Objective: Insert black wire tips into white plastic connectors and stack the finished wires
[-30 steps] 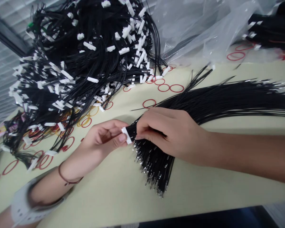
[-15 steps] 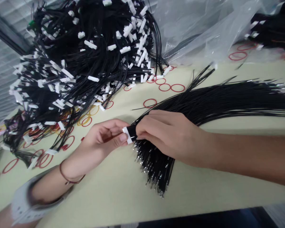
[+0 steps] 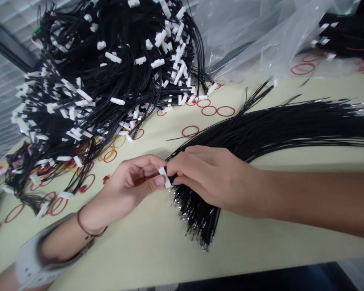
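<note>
Between the thumb and fingers of my left hand (image 3: 133, 186) is a small white connector (image 3: 165, 177). My right hand (image 3: 212, 176) is closed in a pinch right beside it, on short black wires that enter the connector; its fingertips partly hide them. Under my right hand a thick bundle of loose black wires (image 3: 291, 125) runs off to the right. Its near ends, with shiny metal tips (image 3: 197, 222), fan out below my fingers.
A large heap of black wires with white connectors (image 3: 103, 81) fills the upper left. Red rubber bands (image 3: 190, 131) are scattered on the pale table (image 3: 133, 250). Clear plastic (image 3: 245, 36) and another black wire bundle (image 3: 348, 36) are at the back right.
My right hand has moved slightly left and its fingertips are now closer to the white connector. The connector has tilted a little and shifted slightly right in my left hand.
</note>
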The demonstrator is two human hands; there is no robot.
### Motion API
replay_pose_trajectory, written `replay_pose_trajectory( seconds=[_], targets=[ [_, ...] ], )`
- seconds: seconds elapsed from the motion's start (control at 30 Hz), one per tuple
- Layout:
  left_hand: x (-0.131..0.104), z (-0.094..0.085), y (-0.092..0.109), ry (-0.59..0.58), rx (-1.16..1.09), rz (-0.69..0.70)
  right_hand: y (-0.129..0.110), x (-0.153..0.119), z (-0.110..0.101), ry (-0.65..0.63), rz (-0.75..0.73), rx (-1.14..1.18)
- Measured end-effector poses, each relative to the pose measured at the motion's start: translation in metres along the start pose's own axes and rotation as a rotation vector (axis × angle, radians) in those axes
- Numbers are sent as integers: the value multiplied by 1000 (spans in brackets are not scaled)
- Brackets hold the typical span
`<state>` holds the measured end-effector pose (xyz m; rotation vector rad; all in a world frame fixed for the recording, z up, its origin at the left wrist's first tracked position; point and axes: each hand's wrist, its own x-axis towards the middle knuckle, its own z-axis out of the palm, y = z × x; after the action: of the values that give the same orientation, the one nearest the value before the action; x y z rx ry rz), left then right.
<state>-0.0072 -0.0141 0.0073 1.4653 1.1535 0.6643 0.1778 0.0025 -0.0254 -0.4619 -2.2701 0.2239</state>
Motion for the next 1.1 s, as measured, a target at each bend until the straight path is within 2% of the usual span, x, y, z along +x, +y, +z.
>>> replay_pose_trajectory(
  seconds=[0.13, 0.23, 0.3, 0.43, 0.57, 0.63, 0.7, 0.87, 0.93, 1.0, 1.1],
  targets=[
    [-2, 1, 1, 10, 41, 55, 0, 1, 1, 3, -36, -28],
    [-1, 0, 2, 46, -9, 26, 4, 4, -8, -22, -5, -50],
    [0, -1, 2, 62, -60, 10, 10, 8, -18, -112, -2, -48],
    [2, -5, -1, 57, -89, -8, 27, 12, -38, -389, 35, 13],
    [2, -6, -4, 55, -84, -12, 33, 14, -45, -509, 107, 26],
    [2, -6, -4, 56, -92, -8, 31, 15, -46, -505, 107, 36],
    [1, -5, -4, 62, -91, -10, 27, 17, -46, -439, 89, 51],
    [1, -3, -1, 44, -145, -38, 12, 13, -31, -71, 141, 6],
    [1, -2, 1, 49, -159, -65, 7, 8, -21, -76, 153, -61],
    [2, -1, 2, 46, -157, -70, 4, 4, -13, -143, 132, -131],
    [2, -2, 2, 43, -148, -56, 3, 2, -8, -175, 90, -193]
  ],
)
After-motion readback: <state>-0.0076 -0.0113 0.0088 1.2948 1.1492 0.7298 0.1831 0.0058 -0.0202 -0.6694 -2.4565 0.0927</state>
